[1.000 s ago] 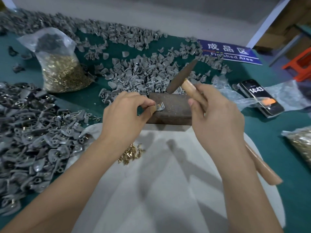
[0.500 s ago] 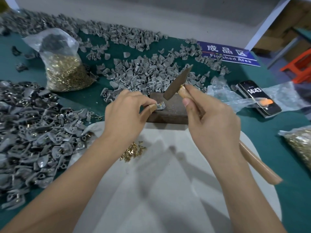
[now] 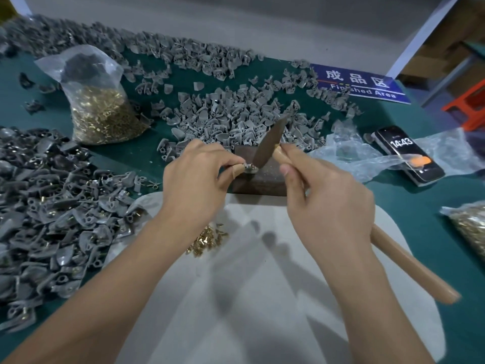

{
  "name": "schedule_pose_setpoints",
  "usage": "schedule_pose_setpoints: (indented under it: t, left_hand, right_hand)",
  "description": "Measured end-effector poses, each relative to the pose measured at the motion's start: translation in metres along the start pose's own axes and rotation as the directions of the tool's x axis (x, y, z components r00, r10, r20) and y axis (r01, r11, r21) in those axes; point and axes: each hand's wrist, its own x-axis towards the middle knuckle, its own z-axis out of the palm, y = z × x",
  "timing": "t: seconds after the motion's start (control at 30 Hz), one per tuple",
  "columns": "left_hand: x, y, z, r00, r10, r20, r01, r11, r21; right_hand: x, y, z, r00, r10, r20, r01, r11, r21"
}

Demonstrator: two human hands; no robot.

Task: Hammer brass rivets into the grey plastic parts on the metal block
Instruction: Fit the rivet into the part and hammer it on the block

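On the dark rectangular metal block point(image 3: 265, 174), the left hand point(image 3: 199, 185) pinches a small grey plastic part point(image 3: 249, 168) at the block's near-left edge. The right hand point(image 3: 325, 206) grips a wooden-handled hammer point(image 3: 270, 139), its dark head touching or just above the part. The fingertips sit right beside the strike point, so a slightly off blow could hit them or kick the part off the block.

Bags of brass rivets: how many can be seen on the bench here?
2. One clear bag stands far left on the green mat, behind the dark grey parts pile. A second bag lies at the right edge, cut off by the frame. More could be out of view.
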Motion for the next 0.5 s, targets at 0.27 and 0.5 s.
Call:
schedule_pose_setpoints:
  t: [0.27, 0.5]
  left_hand:
    - [0.0004, -0.0008, 0.0004, 1.000, -0.016, 0.012, 0.016, 1.000, -0.006]
    - [0.0004, -0.0005, 0.0002, 1.000, -0.001, 0.001, 0.001, 1.000, -0.001]
  right_hand:
    - [-0.0050, -0.0063, 0.0029, 0.999, 0.022, -0.034, -0.024, 0.999, -0.041]
    - [-0.0045, -0.0076, 0.0077, 0.999, -0.010, -0.038, 0.008, 0.999, -0.044]
